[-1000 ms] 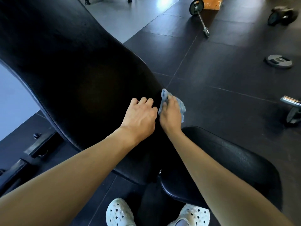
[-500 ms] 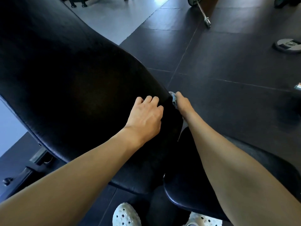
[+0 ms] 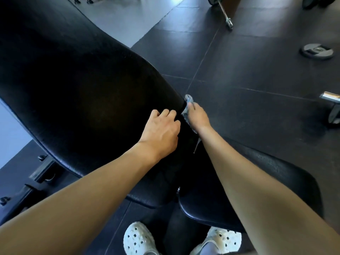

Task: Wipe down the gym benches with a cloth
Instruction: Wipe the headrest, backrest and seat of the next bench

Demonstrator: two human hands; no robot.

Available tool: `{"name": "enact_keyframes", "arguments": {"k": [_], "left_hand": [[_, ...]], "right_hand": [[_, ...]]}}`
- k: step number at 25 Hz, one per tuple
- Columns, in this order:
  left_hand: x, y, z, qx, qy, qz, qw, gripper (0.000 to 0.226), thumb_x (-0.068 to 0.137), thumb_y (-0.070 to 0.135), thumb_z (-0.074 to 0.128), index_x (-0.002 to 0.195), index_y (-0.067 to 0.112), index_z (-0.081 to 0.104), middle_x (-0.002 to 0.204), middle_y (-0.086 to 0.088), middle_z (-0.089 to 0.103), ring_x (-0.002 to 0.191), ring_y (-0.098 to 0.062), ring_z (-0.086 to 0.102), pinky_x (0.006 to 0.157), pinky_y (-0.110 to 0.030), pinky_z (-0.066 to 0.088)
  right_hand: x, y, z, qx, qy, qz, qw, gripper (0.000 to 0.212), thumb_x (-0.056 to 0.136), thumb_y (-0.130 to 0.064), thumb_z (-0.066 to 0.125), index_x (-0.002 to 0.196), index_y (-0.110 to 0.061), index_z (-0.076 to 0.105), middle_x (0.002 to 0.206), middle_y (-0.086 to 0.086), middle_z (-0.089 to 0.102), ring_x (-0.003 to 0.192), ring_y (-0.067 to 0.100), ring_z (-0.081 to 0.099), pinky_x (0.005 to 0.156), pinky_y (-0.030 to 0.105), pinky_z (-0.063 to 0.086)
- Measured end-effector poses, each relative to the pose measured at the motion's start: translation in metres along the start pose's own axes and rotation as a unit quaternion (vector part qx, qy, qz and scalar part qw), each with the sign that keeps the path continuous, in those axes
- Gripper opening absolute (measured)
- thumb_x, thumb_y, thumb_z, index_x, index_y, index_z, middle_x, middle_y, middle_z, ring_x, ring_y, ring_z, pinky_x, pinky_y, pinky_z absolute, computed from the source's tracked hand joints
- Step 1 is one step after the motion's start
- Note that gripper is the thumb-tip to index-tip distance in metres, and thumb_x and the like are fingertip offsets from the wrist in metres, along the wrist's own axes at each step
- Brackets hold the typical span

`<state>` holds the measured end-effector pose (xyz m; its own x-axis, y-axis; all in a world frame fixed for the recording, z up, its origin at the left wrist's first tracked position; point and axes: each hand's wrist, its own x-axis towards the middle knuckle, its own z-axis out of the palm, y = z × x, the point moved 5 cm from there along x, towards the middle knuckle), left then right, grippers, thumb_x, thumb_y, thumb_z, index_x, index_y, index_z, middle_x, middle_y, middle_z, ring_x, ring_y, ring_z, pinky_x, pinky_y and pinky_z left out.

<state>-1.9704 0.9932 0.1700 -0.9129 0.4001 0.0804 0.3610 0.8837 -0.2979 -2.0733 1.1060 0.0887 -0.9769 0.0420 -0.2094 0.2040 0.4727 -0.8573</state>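
A black padded gym bench backrest slopes across the left half of the view, with its separate seat pad at the lower right. My left hand rests on the backrest near its right edge, fingers curled over the pad. My right hand holds a small blue-grey cloth against the backrest's right side edge; most of the cloth is hidden under the hand.
Dark rubber floor tiles spread to the right. A barbell lies at the top, a weight plate at the right, a chrome bar end at the far right edge. The bench frame sits lower left. White clogs stand below.
My right hand slid with the cloth from the top of the pad down onto its right side edge. My left hand stayed on the backrest.
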Motion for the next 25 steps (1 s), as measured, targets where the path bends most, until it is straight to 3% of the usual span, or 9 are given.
{"name": "enact_keyframes", "arguments": {"k": [1,4,9,12,14,16,19,23,25], "left_hand": [[-0.004,0.001,-0.001,0.002,-0.009,0.005,1.0,0.022,0.092,0.033,0.049,0.102,0.021,0.064,0.111,-0.002,0.054,0.105,-0.023,0.051,0.091,-0.04,0.039],[-0.023,0.001,-0.002,-0.026,-0.052,0.017,0.998,0.028,0.094,0.035,0.048,0.112,0.022,0.065,0.12,-0.002,0.055,0.114,-0.022,0.052,0.101,-0.04,0.04],[-0.073,-0.001,-0.009,-0.041,-0.079,0.02,0.996,0.029,0.095,0.037,0.048,0.115,0.024,0.065,0.125,0.0,0.056,0.125,-0.022,0.049,0.111,-0.043,0.035],[-0.102,-0.005,-0.013,-0.037,-0.085,0.011,0.996,0.03,0.096,0.034,0.046,0.116,0.024,0.065,0.126,0.001,0.056,0.124,-0.021,0.049,0.11,-0.042,0.035],[-0.118,-0.008,-0.018,-0.04,-0.078,0.006,0.996,0.033,0.097,0.034,0.044,0.12,0.024,0.065,0.128,0.001,0.057,0.125,-0.02,0.049,0.11,-0.041,0.034],[-0.131,-0.013,-0.021,-0.044,-0.066,0.007,0.997,0.033,0.098,0.033,0.045,0.122,0.025,0.065,0.128,0.002,0.057,0.125,-0.02,0.049,0.11,-0.04,0.034],[-0.142,-0.022,-0.019,-0.044,-0.053,0.02,0.997,0.029,0.095,0.033,0.046,0.113,0.026,0.067,0.121,0.003,0.057,0.12,-0.019,0.05,0.107,-0.039,0.035],[-0.149,-0.029,-0.019,-0.065,-0.043,0.022,0.997,0.027,0.095,0.032,0.046,0.111,0.026,0.067,0.119,0.005,0.057,0.119,-0.017,0.05,0.104,-0.039,0.037],[-0.152,-0.03,-0.02,-0.072,-0.036,0.02,0.997,0.026,0.096,0.032,0.046,0.11,0.025,0.067,0.119,0.005,0.057,0.12,-0.017,0.049,0.104,-0.039,0.037]], "right_hand": [[-0.01,0.0,0.004,-0.083,-0.002,-0.031,0.996,0.044,0.108,-0.024,0.036,0.147,-0.005,0.044,0.143,0.018,0.052,0.126,0.038,0.05,0.102,0.043,0.041],[-0.037,0.017,0.01,-0.106,-0.01,-0.028,0.994,0.059,0.107,-0.021,0.041,0.16,-0.006,0.019,0.155,0.017,0.039,0.138,0.035,0.041,0.111,0.044,0.037],[-0.112,0.034,0.027,-0.1,0.008,0.029,0.995,0.052,0.105,-0.02,0.042,0.155,-0.01,0.031,0.151,0.021,0.039,0.132,0.04,0.047,0.105,0.044,0.04],[-0.169,0.03,0.062,-0.157,0.009,-0.019,0.987,0.05,0.102,-0.023,0.045,0.15,-0.014,0.035,0.149,0.019,0.038,0.129,0.038,0.049,0.103,0.048,0.046],[-0.19,0.018,0.084,-0.157,-0.003,-0.059,0.986,0.054,0.101,-0.027,0.045,0.153,-0.019,0.032,0.158,0.014,0.033,0.142,0.037,0.039,0.109,0.052,0.042],[-0.195,0.011,0.098,-0.187,-0.049,-0.113,0.975,0.062,0.104,-0.028,0.042,0.161,-0.018,0.02,0.168,0.01,0.018,0.155,0.033,0.016,0.119,0.054,0.031],[-0.16,0.011,0.076,-0.235,-0.059,-0.166,0.956,0.063,0.108,-0.022,0.036,0.163,-0.016,0.007,0.17,0.014,0.002,0.156,0.035,0.003,0.124,0.052,0.017],[-0.112,0.01,0.046,-0.221,-0.022,-0.006,0.975,0.071,0.106,-0.018,0.044,0.163,-0.02,0.001,0.169,0.014,-0.002,0.154,0.041,0.013,0.121,0.055,0.021],[-0.128,0.0,0.059,-0.187,0.003,0.016,0.982,0.066,0.106,-0.021,0.041,0.163,-0.022,0.006,0.169,0.014,0.004,0.15,0.044,0.021,0.118,0.058,0.025]]}}
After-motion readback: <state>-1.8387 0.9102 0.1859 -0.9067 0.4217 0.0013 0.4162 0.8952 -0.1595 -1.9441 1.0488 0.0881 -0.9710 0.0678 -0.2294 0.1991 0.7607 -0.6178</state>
